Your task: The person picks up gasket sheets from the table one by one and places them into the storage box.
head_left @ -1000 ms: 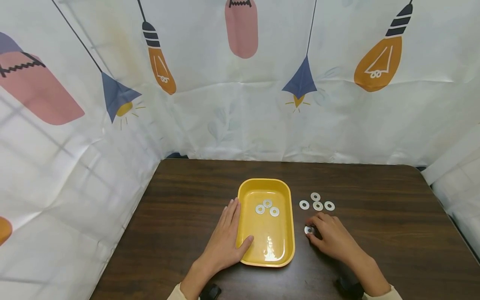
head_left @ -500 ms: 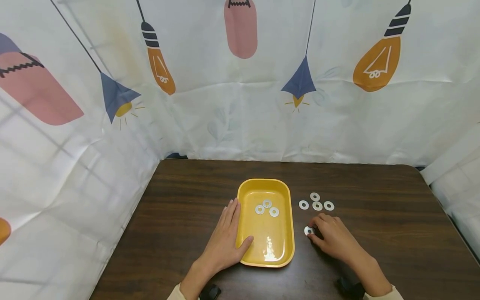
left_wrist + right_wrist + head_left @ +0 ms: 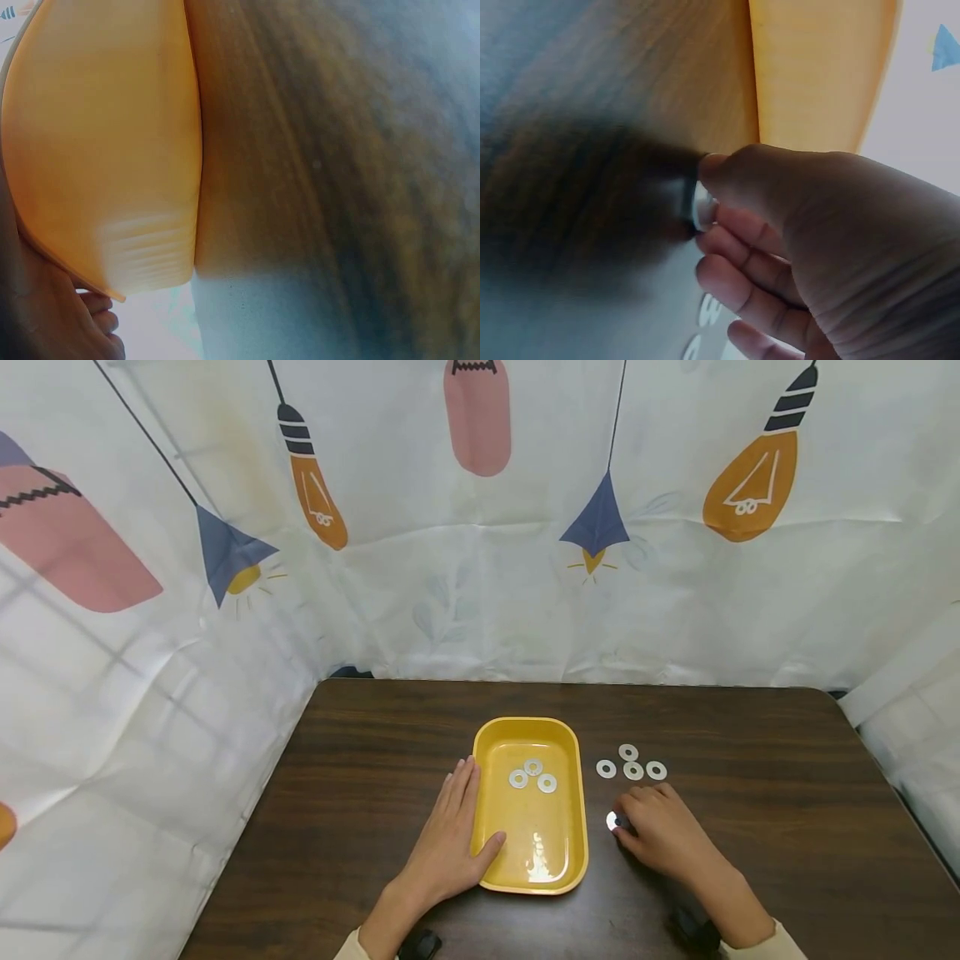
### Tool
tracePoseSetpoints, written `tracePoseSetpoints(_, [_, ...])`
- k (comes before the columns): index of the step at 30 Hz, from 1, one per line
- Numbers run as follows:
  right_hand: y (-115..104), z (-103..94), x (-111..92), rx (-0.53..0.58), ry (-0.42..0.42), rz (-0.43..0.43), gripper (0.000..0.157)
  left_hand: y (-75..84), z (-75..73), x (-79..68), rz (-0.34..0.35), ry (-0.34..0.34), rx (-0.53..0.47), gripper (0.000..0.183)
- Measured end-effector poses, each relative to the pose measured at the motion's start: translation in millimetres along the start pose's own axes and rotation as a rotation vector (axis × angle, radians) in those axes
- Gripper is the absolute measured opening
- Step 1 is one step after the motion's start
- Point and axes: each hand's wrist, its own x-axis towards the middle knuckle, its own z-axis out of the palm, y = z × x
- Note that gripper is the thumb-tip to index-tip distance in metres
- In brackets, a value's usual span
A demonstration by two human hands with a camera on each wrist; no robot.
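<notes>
My right hand pinches a flat metal washer between thumb and fingers, just right of the tray. In the right wrist view, the washer stands tilted between thumb and fingertips, close over the tabletop. The left hand rests along the left side of the yellow tray, its fingers straight and its thumb over the rim. Left wrist view: the tray's outer wall fills much of the picture, the hand at lower left. Three washers lie inside the tray, toward its far half.
Several more washers lie loose on the dark wooden table, beyond the right hand. A white curtain printed with lamps hangs behind the table's far edge and along its left side.
The right hand's fingers have drawn in on the washer, which now shows tilted and brighter. The left hand and the tray stay as they were; the head view shifts slightly.
</notes>
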Motion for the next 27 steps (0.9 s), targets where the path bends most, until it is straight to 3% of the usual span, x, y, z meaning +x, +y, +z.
tracePoseSetpoints(7, [-4,-6.8,10,-0.026,-0.086,0.038,0.023,-0.6,-1.1,-0.3,-0.008,-0.009,0.002,0.097])
tracePoseSetpoints(20, [-10,5.2,6,-0.047,0.055,0.046,0.023,0.1,-1.1,0.6,-0.004,0.001,-0.004,0.099])
tracePoseSetpoints(27, [-9,8.9,3,-0.018,0.084,0.059,0.023,-0.2,-0.8,0.1,-0.017,-0.005,-0.001,0.099])
